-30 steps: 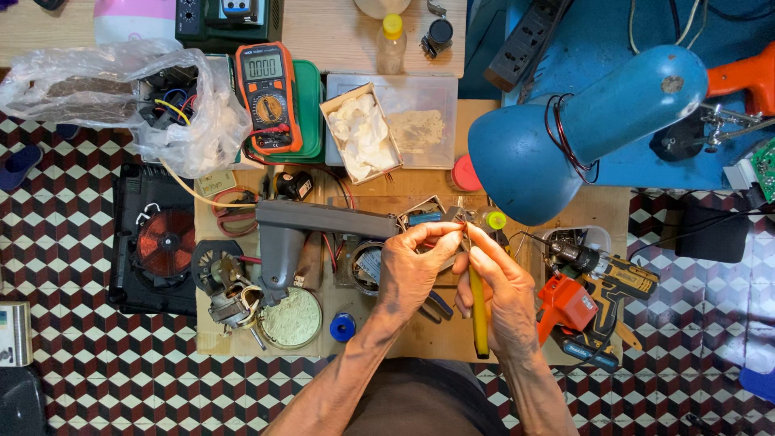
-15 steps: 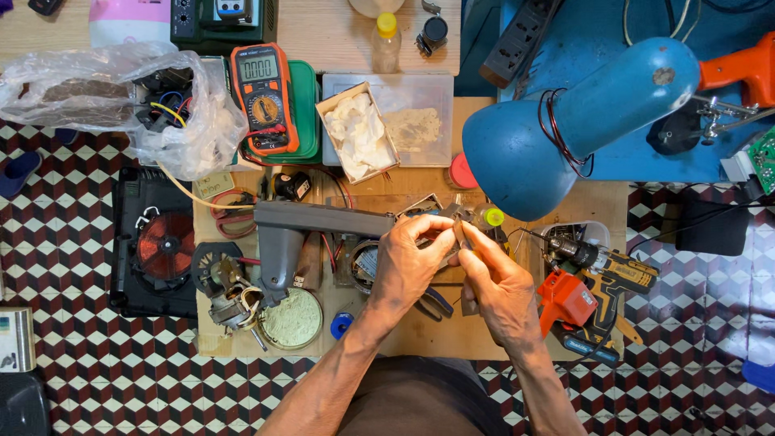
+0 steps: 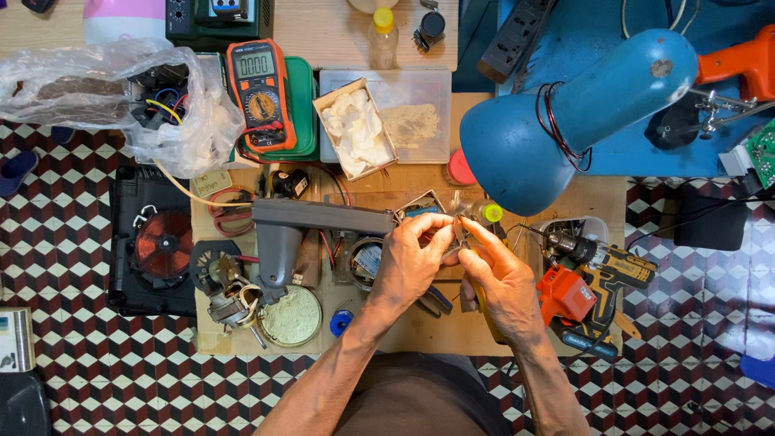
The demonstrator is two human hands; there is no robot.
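Now our left hand (image 3: 412, 262) and right hand (image 3: 502, 278) pinch a tiny part (image 3: 454, 234) mid-frame. It could slip and get lost in the clutter on the counter (image 3: 420, 327).

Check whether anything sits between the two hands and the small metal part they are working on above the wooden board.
Nothing visible does. The left hand and right hand both meet at the small shiny metal part, fingers pinching it directly. The blue desk lamp shade hangs just beyond, not between them.
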